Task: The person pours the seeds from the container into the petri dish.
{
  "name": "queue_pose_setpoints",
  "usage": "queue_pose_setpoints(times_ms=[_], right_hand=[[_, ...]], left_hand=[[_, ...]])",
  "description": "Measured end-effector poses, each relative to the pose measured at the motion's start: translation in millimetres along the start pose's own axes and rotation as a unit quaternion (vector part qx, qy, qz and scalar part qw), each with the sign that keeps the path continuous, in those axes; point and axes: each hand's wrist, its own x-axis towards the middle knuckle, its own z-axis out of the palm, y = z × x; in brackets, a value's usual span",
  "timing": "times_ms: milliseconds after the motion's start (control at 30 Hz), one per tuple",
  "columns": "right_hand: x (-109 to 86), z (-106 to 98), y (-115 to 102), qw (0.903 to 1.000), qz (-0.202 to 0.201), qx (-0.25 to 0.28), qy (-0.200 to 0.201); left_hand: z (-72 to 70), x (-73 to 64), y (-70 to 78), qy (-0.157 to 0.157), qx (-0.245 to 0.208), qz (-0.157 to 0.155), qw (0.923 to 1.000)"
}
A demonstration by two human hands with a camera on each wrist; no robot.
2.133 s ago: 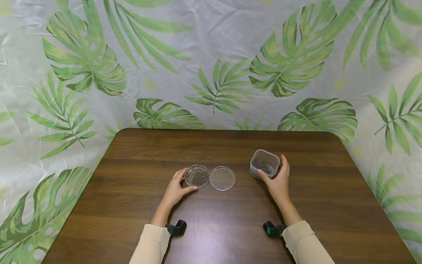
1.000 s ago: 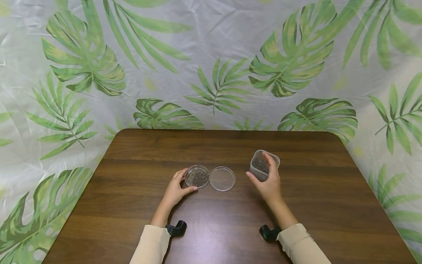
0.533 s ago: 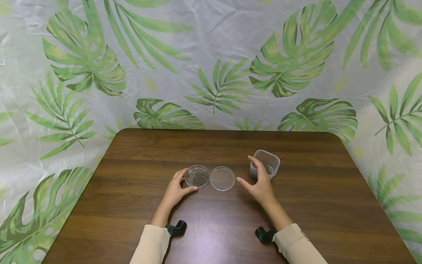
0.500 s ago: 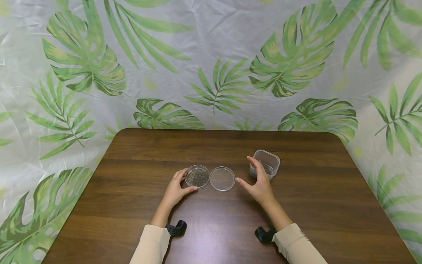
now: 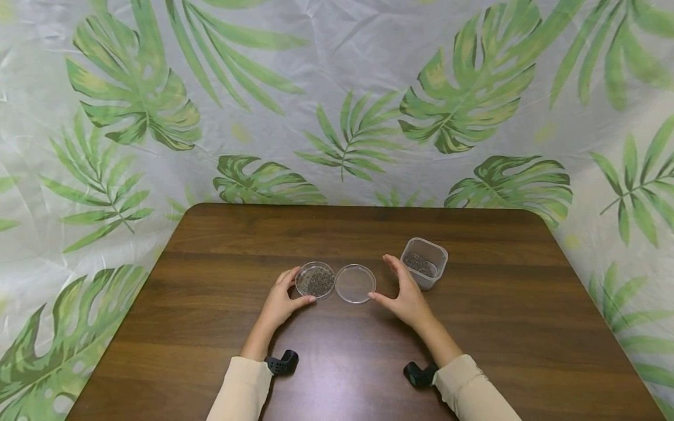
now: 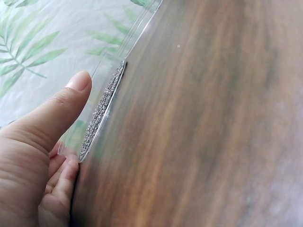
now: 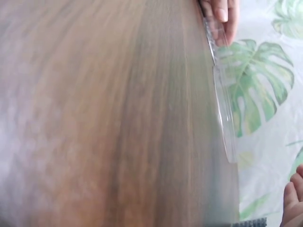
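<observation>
My left hand holds the side of a clear petri dish, thumb in front and fingers behind. Dark grey granules are spread inside that dish, low over its bottom in the left wrist view. A second clear round piece, the petri dish lid, lies flat on the table at the dish's right side with nothing in it. Beside the lid's right edge is my right hand, fingers and thumb spread apart, the thumb tip right at the rim. Only a few of its fingers show in the right wrist view.
A clear square plastic tub with more dark granules stands just behind and right of my right hand. Everything rests on a brown wooden table. A leaf-patterned curtain hangs behind its far edge.
My right hand has let go of the plastic tub and moved left to the lid's edge, fingers spread. The left hand has stayed on the dish.
</observation>
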Motion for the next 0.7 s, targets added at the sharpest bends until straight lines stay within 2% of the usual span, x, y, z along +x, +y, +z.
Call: queue_pose_setpoints(times_ms=[467, 700], right_hand=[[-0.1, 7.8, 3.0, 0.9966, 0.055, 0.006, -0.061], [1.4, 12.6, 8.5, 0.9936, 0.074, -0.017, -0.083]], left_hand=[[-0.5, 0.4, 0.9, -0.002, 0.000, 0.001, 1.0000], [-0.5, -0.7, 0.8, -0.003, 0.005, -0.001, 1.0000]])
